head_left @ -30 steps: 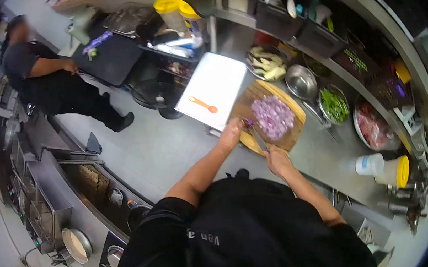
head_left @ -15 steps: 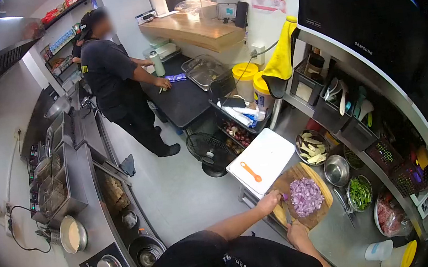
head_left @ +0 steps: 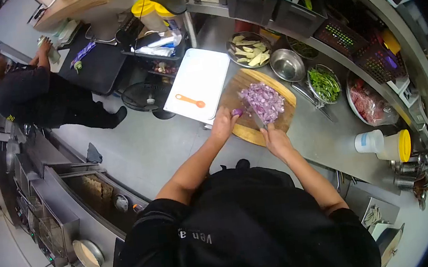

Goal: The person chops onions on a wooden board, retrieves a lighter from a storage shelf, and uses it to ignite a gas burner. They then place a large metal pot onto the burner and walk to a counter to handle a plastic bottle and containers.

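A wooden cutting board [head_left: 287, 120] bears a heap of chopped red onion [head_left: 266, 104]. My right hand [head_left: 277, 141] grips a knife [head_left: 258, 120] at the board's near edge, its blade beside the heap. At the board's left edge, my left hand [head_left: 223, 125] is closed on a small piece of red onion [head_left: 236, 112] between its fingertips. A white cutting board [head_left: 202, 77] lies left of the wooden one, with an orange measuring spoon [head_left: 190, 101] on it.
Behind the board stand a bowl of pale slices [head_left: 250, 50] and a metal bowl [head_left: 287, 65]. To the right are tongs [head_left: 313, 100], chopped greens [head_left: 324, 85], a bowl of raw meat [head_left: 369, 104] and a yellow-lidded tub [head_left: 396, 146]. A co-worker [head_left: 29, 86] stands at the far-left counter.
My view has turned right and down, so the surroundings shift left. My left hand has lifted the onion piece away from the knife. The co-worker has raised the pale green bottle.
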`<act>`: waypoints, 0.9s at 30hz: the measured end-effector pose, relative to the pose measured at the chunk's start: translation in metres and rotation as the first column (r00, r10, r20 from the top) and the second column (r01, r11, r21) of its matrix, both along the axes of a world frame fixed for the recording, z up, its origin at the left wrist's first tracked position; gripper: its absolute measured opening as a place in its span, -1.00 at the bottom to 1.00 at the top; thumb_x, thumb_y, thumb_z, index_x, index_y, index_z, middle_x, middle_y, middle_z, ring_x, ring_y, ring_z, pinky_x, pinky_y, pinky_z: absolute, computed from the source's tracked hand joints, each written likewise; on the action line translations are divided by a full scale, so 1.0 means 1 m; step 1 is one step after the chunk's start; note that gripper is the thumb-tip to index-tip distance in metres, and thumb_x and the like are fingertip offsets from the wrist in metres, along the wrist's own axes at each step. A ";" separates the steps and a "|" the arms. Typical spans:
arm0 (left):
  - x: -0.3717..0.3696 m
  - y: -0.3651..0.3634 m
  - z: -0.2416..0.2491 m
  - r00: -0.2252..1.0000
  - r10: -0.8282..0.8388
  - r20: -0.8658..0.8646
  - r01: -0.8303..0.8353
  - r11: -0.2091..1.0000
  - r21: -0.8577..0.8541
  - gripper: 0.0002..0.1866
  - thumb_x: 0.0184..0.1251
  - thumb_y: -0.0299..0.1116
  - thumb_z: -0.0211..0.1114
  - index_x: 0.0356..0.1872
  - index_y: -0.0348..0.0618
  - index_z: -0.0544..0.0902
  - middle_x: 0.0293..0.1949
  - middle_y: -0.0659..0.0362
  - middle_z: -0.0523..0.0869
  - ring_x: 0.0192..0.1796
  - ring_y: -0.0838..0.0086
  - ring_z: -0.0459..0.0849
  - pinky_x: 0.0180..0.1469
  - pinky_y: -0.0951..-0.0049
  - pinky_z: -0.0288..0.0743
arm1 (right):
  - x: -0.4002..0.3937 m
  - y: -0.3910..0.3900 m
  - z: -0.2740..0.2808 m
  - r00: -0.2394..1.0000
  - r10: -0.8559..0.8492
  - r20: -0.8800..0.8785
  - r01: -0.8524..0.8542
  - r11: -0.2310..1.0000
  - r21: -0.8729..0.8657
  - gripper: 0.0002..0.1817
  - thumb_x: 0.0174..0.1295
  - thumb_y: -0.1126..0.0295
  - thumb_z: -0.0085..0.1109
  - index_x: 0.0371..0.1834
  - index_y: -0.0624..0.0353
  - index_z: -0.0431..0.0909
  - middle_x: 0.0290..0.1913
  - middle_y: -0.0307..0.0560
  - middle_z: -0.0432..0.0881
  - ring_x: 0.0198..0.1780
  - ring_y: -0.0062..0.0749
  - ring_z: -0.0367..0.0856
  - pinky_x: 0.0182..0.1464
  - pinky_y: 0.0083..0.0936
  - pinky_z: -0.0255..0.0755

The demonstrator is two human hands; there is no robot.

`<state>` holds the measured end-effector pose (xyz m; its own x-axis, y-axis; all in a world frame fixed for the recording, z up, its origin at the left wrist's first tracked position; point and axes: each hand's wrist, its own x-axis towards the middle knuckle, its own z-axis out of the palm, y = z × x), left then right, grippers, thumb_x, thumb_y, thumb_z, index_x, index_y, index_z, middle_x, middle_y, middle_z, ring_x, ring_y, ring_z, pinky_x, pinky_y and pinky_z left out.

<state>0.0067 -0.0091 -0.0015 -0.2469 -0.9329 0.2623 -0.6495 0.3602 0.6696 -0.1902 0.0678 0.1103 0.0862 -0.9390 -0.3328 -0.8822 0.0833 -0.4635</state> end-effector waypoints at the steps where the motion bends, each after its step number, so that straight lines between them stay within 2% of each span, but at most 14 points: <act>1: -0.005 -0.001 0.004 0.998 0.057 0.013 -0.056 0.998 -0.011 -0.71 0.16 -0.27 0.32 -0.28 -0.31 0.51 -0.27 -0.14 0.50 -0.15 -0.02 0.55 -0.04 0.10 0.46 | -0.006 -0.003 -0.001 1.000 -0.024 0.004 0.024 0.999 -0.046 -0.61 0.42 0.16 -0.15 -0.17 0.38 0.35 -0.38 0.51 0.57 -0.25 0.39 0.57 -0.14 0.15 0.38; 3: -0.015 -0.002 0.015 0.994 0.109 0.029 -0.109 0.994 -0.024 -0.64 0.13 -0.21 0.38 -0.25 -0.30 0.50 -0.25 -0.16 0.49 -0.16 -0.02 0.55 -0.02 0.11 0.47 | -0.013 -0.005 -0.002 0.999 -0.051 0.012 0.052 0.994 -0.093 -0.60 0.42 0.15 -0.15 -0.17 0.39 0.34 -0.42 0.51 0.56 -0.28 0.41 0.57 -0.15 0.17 0.38; 5: -0.028 -0.006 0.031 0.966 0.187 0.176 -0.221 0.955 0.198 -0.51 0.05 -0.15 0.45 -0.14 -0.29 0.49 -0.15 -0.18 0.45 -0.13 -0.02 0.54 -0.01 0.10 0.47 | -0.015 -0.005 -0.001 0.997 -0.071 0.009 0.072 0.994 -0.079 -0.58 0.42 0.13 -0.16 -0.17 0.39 0.33 -0.40 0.52 0.56 -0.27 0.41 0.57 -0.15 0.16 0.38; 6: -0.028 -0.009 0.023 0.967 0.183 0.177 -0.216 0.957 0.194 -0.51 0.05 -0.15 0.45 -0.14 -0.29 0.49 -0.15 -0.18 0.45 -0.13 -0.02 0.54 -0.01 0.10 0.47 | -0.015 -0.004 -0.002 0.997 -0.076 0.011 0.077 0.994 -0.083 -0.58 0.42 0.13 -0.16 -0.17 0.39 0.33 -0.40 0.52 0.56 -0.27 0.41 0.57 -0.15 0.16 0.38; 8: -0.028 -0.019 -0.002 0.976 0.081 0.204 -0.092 0.995 0.043 -0.56 0.02 -0.26 0.46 -0.13 -0.25 0.52 -0.16 -0.16 0.45 -0.15 -0.03 0.54 -0.06 0.10 0.47 | -0.016 -0.002 -0.006 0.999 -0.045 0.007 0.046 0.996 -0.077 -0.58 0.42 0.13 -0.17 -0.16 0.39 0.33 -0.40 0.51 0.57 -0.27 0.40 0.57 -0.15 0.15 0.39; 9: -0.026 -0.022 -0.002 0.976 0.073 0.205 -0.084 0.995 0.045 -0.56 0.02 -0.26 0.46 -0.13 -0.25 0.52 -0.16 -0.16 0.45 -0.15 -0.03 0.54 -0.06 0.10 0.47 | -0.017 -0.003 -0.008 0.999 -0.053 0.008 0.054 0.996 -0.076 -0.58 0.42 0.13 -0.17 -0.16 0.39 0.33 -0.40 0.51 0.57 -0.27 0.40 0.57 -0.15 0.15 0.39; 11: -0.016 -0.022 0.003 0.936 -0.123 0.329 0.112 0.992 0.051 -0.53 -0.03 -0.39 0.45 -0.03 -0.17 0.53 -0.16 -0.11 0.47 -0.09 -0.02 0.52 -0.01 0.12 0.45 | -0.019 -0.001 -0.013 0.999 -0.046 0.019 0.048 0.996 -0.076 -0.58 0.42 0.13 -0.17 -0.15 0.39 0.34 -0.40 0.48 0.58 -0.28 0.41 0.57 -0.15 0.14 0.40; 12: -0.013 -0.019 0.007 0.935 -0.137 0.328 0.124 0.990 0.062 -0.53 -0.03 -0.39 0.45 -0.03 -0.17 0.53 -0.16 -0.11 0.47 -0.09 -0.02 0.52 -0.01 0.12 0.45 | -0.020 0.000 -0.014 0.998 -0.058 0.019 0.059 0.996 -0.065 -0.58 0.42 0.13 -0.17 -0.15 0.39 0.34 -0.40 0.48 0.58 -0.28 0.41 0.57 -0.15 0.14 0.40; 14: -0.008 -0.014 0.014 0.978 -0.184 0.098 0.184 0.983 0.009 -0.52 -0.12 -0.50 0.45 -0.05 -0.14 0.59 -0.15 -0.07 0.48 -0.08 -0.01 0.52 0.01 0.16 0.44 | -0.020 -0.001 -0.017 0.999 -0.028 0.032 0.028 1.000 -0.010 -0.57 0.42 0.13 -0.17 -0.13 0.39 0.34 -0.38 0.47 0.59 -0.26 0.40 0.57 -0.12 0.14 0.39; 15: -0.008 -0.010 0.010 0.988 -0.149 0.030 0.147 0.988 0.054 -0.46 -0.17 -0.51 0.49 -0.04 -0.18 0.54 -0.11 -0.08 0.47 -0.02 -0.02 0.50 0.03 0.12 0.44 | -0.018 0.000 -0.021 0.999 -0.030 0.034 0.030 1.000 -0.005 -0.57 0.42 0.13 -0.17 -0.13 0.39 0.34 -0.38 0.47 0.59 -0.26 0.40 0.57 -0.12 0.14 0.39; 17: -0.010 -0.005 -0.006 0.996 -0.078 0.045 0.078 0.997 -0.009 -0.49 -0.16 -0.50 0.49 -0.06 -0.20 0.55 -0.13 -0.08 0.49 -0.03 -0.01 0.50 0.02 0.14 0.43 | -0.015 -0.002 -0.032 1.000 0.005 0.007 -0.006 0.999 0.046 -0.57 0.42 0.13 -0.17 -0.11 0.40 0.35 -0.34 0.47 0.59 -0.22 0.38 0.58 -0.09 0.12 0.39; 19: -0.009 -0.002 -0.008 0.998 0.005 0.058 -0.001 0.997 -0.078 -0.51 -0.15 -0.48 0.48 -0.07 -0.23 0.56 -0.15 -0.07 0.51 -0.04 0.00 0.51 0.01 0.15 0.43 | -0.011 -0.001 -0.047 0.999 0.033 0.007 -0.033 0.999 0.015 -0.58 0.42 0.13 -0.17 -0.11 0.38 0.33 -0.38 0.47 0.59 -0.25 0.37 0.58 -0.13 0.13 0.38; 21: -0.008 -0.002 -0.006 0.996 -0.074 0.049 0.079 0.991 -0.108 -0.62 -0.09 -0.50 0.44 -0.16 -0.32 0.61 -0.26 -0.04 0.57 -0.13 0.01 0.54 -0.04 0.18 0.45 | -0.008 0.001 -0.054 0.998 0.058 0.008 -0.058 0.998 -0.021 -0.59 0.42 0.13 -0.17 -0.11 0.37 0.31 -0.42 0.47 0.58 -0.29 0.37 0.57 -0.17 0.14 0.37; 27: -0.009 -0.001 -0.001 0.989 -0.090 0.114 0.103 0.989 -0.107 -0.74 0.03 -0.48 0.36 -0.21 -0.32 0.61 -0.23 -0.04 0.57 -0.16 0.03 0.53 -0.09 0.17 0.45 | -0.002 0.003 -0.053 0.997 0.045 0.057 -0.045 0.999 -0.007 -0.59 0.42 0.14 -0.17 -0.12 0.39 0.31 -0.40 0.47 0.58 -0.27 0.39 0.57 -0.15 0.12 0.38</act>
